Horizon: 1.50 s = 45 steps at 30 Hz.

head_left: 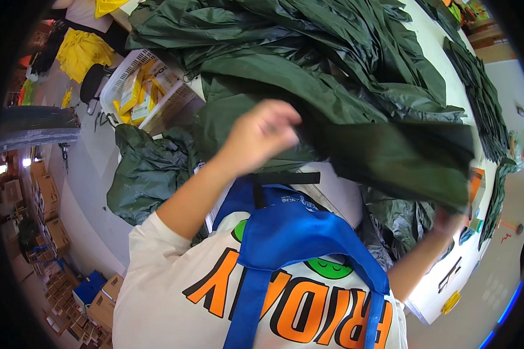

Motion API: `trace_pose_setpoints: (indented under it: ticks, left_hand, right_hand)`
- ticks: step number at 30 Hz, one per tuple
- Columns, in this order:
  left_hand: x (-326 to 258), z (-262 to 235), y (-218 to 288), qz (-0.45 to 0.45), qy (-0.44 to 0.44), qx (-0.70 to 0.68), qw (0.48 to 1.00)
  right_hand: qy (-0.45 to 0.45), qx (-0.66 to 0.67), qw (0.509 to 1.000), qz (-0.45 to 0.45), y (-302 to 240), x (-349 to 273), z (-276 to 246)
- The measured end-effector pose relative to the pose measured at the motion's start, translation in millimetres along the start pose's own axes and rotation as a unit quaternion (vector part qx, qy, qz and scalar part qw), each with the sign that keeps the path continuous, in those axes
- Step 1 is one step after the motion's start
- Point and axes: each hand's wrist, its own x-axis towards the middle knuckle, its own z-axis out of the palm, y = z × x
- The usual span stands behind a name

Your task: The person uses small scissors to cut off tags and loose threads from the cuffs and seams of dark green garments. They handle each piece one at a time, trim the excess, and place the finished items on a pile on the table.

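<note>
A strip of dark green, thin waterproof-looking fabric (396,157) stretches across in front of me, blurred by motion. At its right lower corner, my right hand (451,220) is closed on the fabric, its fingers mostly hidden behind it. My left hand (266,136) is over the green cloth near the strip's left end. Its fingers look bent but are smeared, so I cannot tell whether they grip anything. Beyond both hands, a large heap of the same green fabric (308,35) covers the table. More green fabric (151,174) is bunched to the left of my left forearm.
A white plastic basket (112,93) of yellow packets (138,99) stands at the left. More green pieces (477,99) lie along the table's right side. A yellow coil (451,302) lies near its right corner. Cardboard boxes (102,305) stand on the floor at lower left.
</note>
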Motion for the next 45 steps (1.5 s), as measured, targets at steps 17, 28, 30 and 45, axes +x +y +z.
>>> trace_pose_setpoints:
  ticks: [17, 28, 30, 45]
  left_hand:
    - [90.4, -86.4, 2.5, -0.100, 0.122, 0.393, 0.906]
    - [38.4, 0.4, 84.4, -0.133, -0.103, -0.340, 0.925]
    - [33.0, 8.3, 77.8, -0.028, -0.103, -0.294, 0.950]
    - [15.9, 32.9, 56.9, 0.175, 0.069, -0.056, 0.981]
  right_hand:
    - [0.182, -0.046, 0.917, -0.353, -15.2, -41.7, 42.1]
    - [-0.346, -0.141, 0.927, -0.030, 83.0, -102.1, 202.9]
    - [-0.311, -0.043, 0.946, 0.074, 76.7, -94.5, 202.9]
    - [-0.230, 0.370, 0.851, 0.294, 64.7, -76.7, 185.2]
